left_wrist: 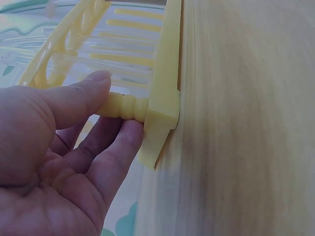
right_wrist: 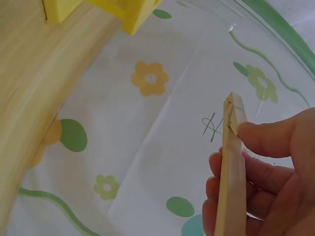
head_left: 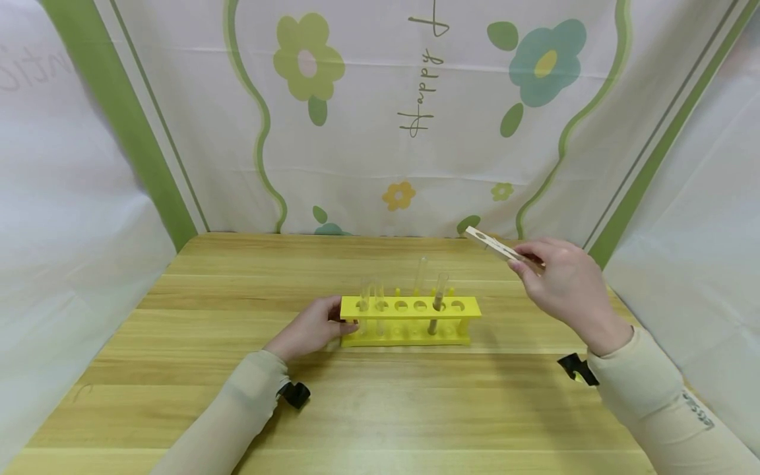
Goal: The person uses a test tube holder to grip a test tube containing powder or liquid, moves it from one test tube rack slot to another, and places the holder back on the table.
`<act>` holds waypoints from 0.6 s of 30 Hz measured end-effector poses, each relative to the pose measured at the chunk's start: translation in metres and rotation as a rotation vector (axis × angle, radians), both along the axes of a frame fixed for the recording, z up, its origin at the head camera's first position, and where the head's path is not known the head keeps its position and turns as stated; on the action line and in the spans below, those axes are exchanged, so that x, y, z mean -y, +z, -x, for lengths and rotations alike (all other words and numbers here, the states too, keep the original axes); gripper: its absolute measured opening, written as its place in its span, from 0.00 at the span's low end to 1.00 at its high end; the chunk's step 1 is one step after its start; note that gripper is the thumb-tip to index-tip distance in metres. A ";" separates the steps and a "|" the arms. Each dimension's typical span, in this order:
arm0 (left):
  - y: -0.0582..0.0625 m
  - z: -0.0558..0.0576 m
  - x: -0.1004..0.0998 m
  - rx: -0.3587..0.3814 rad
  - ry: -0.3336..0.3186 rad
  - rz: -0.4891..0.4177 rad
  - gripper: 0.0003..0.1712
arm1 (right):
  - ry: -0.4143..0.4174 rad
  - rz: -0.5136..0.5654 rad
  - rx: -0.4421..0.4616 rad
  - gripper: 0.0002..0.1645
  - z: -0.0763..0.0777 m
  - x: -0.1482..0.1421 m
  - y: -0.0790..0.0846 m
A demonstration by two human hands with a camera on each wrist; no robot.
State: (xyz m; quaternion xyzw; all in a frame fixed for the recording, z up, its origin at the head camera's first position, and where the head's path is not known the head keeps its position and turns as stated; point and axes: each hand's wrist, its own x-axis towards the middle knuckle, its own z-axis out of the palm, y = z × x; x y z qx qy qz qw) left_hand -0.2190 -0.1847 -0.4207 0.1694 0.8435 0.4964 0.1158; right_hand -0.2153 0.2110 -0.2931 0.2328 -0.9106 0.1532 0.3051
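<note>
A yellow test tube rack stands upright on the wooden table. My left hand grips its left end post between thumb and fingers. Two clear test tubes sit in the rack's left holes. A test tube with dark contents leans in a hole toward the right. One more clear tube rises at the back of the rack. Above the table, to the right of the rack, my right hand holds a wooden test tube clamp. The clamp's far end points left, with nothing in it.
Yellow pegs stick up along the rack's back side. The wooden table extends around the rack. A flower-printed white cloth hangs behind the table, with more cloth at both sides. Each sleeve carries a black wrist mount.
</note>
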 end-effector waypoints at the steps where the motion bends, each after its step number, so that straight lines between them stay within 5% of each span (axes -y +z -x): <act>1: 0.000 0.000 0.000 0.001 0.001 0.000 0.11 | -0.008 -0.002 0.012 0.10 0.001 -0.001 -0.001; 18: 0.000 0.000 0.000 -0.001 -0.003 0.000 0.10 | -0.107 0.014 0.283 0.11 0.024 -0.024 -0.033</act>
